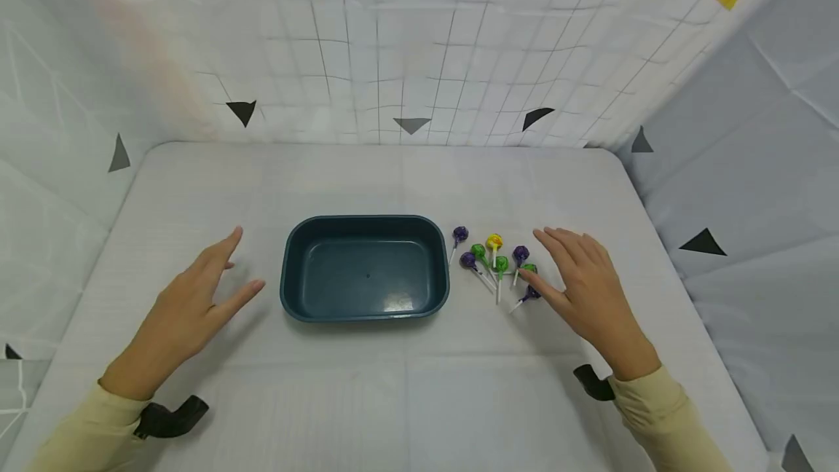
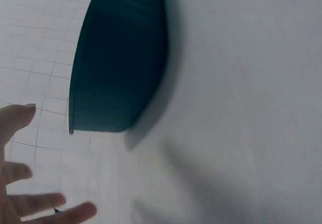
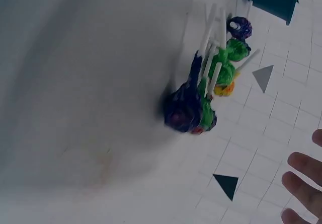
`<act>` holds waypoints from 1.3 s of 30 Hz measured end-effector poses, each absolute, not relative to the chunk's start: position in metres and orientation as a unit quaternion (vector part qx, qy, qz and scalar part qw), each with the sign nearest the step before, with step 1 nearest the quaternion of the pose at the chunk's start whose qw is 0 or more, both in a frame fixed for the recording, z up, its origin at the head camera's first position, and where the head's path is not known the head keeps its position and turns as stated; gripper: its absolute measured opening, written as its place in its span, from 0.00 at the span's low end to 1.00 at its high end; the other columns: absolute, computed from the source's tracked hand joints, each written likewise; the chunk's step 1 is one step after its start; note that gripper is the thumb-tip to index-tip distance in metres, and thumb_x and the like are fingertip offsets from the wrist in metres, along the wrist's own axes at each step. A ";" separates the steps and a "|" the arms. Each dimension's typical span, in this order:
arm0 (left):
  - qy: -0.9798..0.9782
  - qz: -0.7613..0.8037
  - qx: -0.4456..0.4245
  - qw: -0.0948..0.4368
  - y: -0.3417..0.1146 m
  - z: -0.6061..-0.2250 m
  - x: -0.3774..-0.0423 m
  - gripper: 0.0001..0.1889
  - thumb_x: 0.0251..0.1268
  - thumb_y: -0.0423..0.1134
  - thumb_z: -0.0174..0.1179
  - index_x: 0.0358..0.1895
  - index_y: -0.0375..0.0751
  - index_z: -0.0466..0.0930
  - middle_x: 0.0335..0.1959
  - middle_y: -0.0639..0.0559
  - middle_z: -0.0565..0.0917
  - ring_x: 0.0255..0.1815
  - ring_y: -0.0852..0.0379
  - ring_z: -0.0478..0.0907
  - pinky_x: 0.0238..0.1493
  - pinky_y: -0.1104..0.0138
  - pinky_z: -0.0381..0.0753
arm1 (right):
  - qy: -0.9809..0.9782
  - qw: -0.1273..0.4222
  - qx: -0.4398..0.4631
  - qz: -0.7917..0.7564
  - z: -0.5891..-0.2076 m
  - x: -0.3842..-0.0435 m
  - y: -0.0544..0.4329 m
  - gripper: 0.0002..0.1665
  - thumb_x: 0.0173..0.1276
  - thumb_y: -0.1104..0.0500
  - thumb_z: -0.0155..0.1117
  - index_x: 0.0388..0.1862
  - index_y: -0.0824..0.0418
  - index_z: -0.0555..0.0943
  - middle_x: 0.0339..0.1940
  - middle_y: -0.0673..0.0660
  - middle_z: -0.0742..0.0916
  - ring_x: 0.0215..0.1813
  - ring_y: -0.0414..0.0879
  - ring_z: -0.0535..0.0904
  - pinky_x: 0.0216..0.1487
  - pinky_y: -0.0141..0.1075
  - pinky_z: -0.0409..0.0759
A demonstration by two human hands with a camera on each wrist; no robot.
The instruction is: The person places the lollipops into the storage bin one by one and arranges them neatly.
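An empty dark teal plastic tub [image 1: 367, 315] sits mid-table, its side showing in the left wrist view [image 2: 118, 68]. To its right lies a loose cluster of several wrapped lollipops: purple [image 1: 461, 234], green [image 1: 501, 264] and yellow [image 1: 494, 242], with white sticks. A purple lollipop [image 3: 183, 108] is closest in the right wrist view. My left hand [image 1: 197, 301] hovers left of the tub, fingers extended, thumb apart, holding nothing. My right hand [image 1: 580, 286] is above the right side of the lollipops, fingers spread; its thumb overlaps a green one, and no grip shows.
A white cloth covers the table [image 1: 328, 392]. White sheeting with a black grid [image 1: 406, 42] and dark and yellow triangles hangs behind the far edge. Further sheets stand left and right [image 1: 754, 166]. Black straps [image 1: 172, 417] hang at both wrists.
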State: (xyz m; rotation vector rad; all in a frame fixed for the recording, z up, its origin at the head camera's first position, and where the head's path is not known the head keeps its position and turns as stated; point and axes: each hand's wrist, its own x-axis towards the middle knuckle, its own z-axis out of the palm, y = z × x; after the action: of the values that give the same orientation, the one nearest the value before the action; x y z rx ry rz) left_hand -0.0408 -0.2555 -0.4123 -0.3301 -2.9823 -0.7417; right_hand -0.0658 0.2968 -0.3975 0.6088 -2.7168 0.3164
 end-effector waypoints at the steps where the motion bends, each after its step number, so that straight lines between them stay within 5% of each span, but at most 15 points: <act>1: -0.960 -0.259 -0.108 0.010 -0.253 -0.412 -0.042 0.44 0.74 0.56 0.63 0.85 0.54 0.49 0.77 0.38 0.69 0.65 0.35 0.77 0.58 0.36 0.74 | -0.955 0.168 0.214 0.115 -0.398 -0.067 0.295 0.41 0.65 0.47 0.75 0.73 0.62 0.75 0.68 0.66 0.81 0.70 0.64 0.73 0.69 0.63 0.68; 7: -0.928 -0.339 -0.156 0.009 -0.239 -0.423 -0.054 0.33 0.77 0.45 0.62 0.80 0.45 0.63 0.70 0.41 0.79 0.50 0.52 0.84 0.51 0.63 0.82 | -0.962 0.134 0.198 0.135 -0.399 -0.078 0.275 0.31 0.69 0.49 0.73 0.66 0.63 0.80 0.57 0.63 0.88 0.59 0.59 0.82 0.58 0.56 0.80; 11: -0.917 -0.366 -0.156 0.012 -0.234 -0.431 -0.061 0.31 0.79 0.42 0.59 0.79 0.41 0.65 0.68 0.41 0.81 0.48 0.54 0.83 0.47 0.74 0.79 | -0.967 0.090 0.180 0.154 -0.402 -0.090 0.260 0.28 0.71 0.48 0.72 0.64 0.61 0.82 0.53 0.61 0.89 0.53 0.56 0.84 0.51 0.53 0.83; 20: -0.906 -0.394 -0.152 0.015 -0.219 -0.443 -0.066 0.28 0.80 0.40 0.57 0.78 0.38 0.66 0.72 0.37 0.76 0.49 0.47 0.85 0.48 0.69 0.81 | -0.972 0.007 0.166 0.166 -0.414 -0.121 0.233 0.27 0.74 0.44 0.68 0.63 0.59 0.84 0.54 0.58 0.89 0.56 0.55 0.83 0.53 0.52 0.83; 39: -0.896 -0.416 -0.150 0.048 -0.218 -0.451 -0.064 0.27 0.78 0.34 0.58 0.77 0.37 0.67 0.69 0.39 0.79 0.42 0.57 0.84 0.41 0.72 0.80 | -0.976 -0.054 0.161 0.137 -0.431 -0.162 0.207 0.21 0.74 0.46 0.68 0.56 0.60 0.87 0.46 0.56 0.93 0.50 0.54 0.87 0.53 0.50 0.83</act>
State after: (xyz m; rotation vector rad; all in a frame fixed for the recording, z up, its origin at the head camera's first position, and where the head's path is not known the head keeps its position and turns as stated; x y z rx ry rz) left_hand -0.0637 -0.2182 -0.4512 -0.4581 -2.7321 -1.2677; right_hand -0.1625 0.2069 -0.4311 0.5239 -3.1753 0.4469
